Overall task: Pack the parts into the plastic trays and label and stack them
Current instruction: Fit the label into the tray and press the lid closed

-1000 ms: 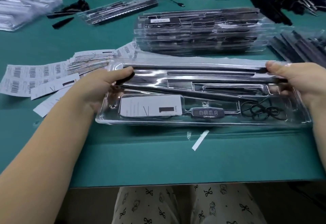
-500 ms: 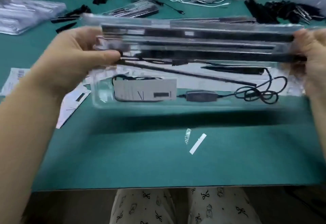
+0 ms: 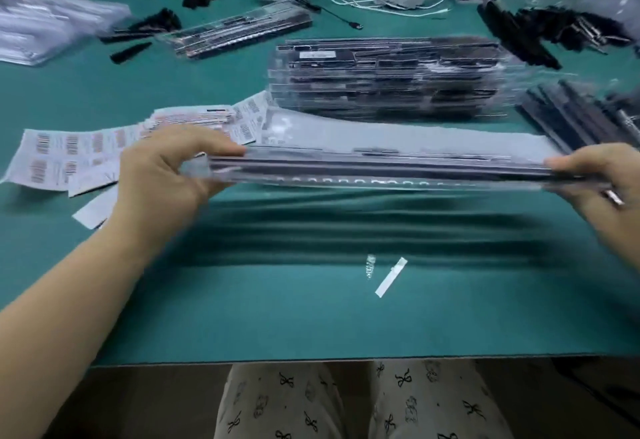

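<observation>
Tray (image 3: pixel 381 168) hangs edge-on above the bench (image 3: pixel 277 300), long axis running left-right, left hand (image 3: pixel 166 175) and right hand (image 3: pixel 602 182) each grasping an end.

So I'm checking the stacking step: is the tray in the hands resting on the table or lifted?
Lifted. The tray, gripped by the left hand and right hand, casts a shadow on the table below.

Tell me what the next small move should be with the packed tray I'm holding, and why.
Probably carry the packed tray forward and set it on the stack of trays behind it. The left hand and right hand grip its ends, it hangs edge-on above the table, and it looks full.
</observation>
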Motion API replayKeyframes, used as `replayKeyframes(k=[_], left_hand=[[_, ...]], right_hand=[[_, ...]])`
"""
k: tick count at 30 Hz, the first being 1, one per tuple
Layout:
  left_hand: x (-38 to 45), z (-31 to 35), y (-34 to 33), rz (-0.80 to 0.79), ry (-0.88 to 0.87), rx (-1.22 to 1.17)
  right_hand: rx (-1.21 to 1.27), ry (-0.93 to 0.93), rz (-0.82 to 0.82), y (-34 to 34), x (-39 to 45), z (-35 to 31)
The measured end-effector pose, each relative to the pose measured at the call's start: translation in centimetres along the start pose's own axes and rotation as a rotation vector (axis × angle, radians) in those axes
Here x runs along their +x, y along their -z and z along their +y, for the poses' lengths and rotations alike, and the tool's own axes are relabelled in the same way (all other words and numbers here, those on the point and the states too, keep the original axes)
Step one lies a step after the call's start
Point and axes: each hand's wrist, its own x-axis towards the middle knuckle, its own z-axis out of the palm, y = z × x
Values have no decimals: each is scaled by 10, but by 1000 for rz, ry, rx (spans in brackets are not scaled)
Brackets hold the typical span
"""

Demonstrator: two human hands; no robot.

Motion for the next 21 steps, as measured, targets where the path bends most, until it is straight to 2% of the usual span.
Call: replayKeyframes(k=[2,4,6,8,10,15,18,21], left_hand=[[-10,-6,1,-79,-45,86],[-13,-10,5,-221,-93,207],[-15,-9,16,-390,-150,338],[-21,-6,25,-553,-181,430],[-24,0,28,-635,-202,508],[-13,27,13,-577,-126,645],[3,38,-15,-549,-68,967],[17,47,-57,-468,4,1105]], right_hand=[[-82,81,-120,-8,-8,-1],[-134,162,-167,-7,-12,-1],[-110,149,-298,-5,-26,1],[-108,135,-349,-6,-30,10],[-152,101,-361,-1,-28,16],[-164,54,-502,0,-25,8],[-66,40,-482,7,-16,-9],[-137,63,-420,8,-4,-23]])
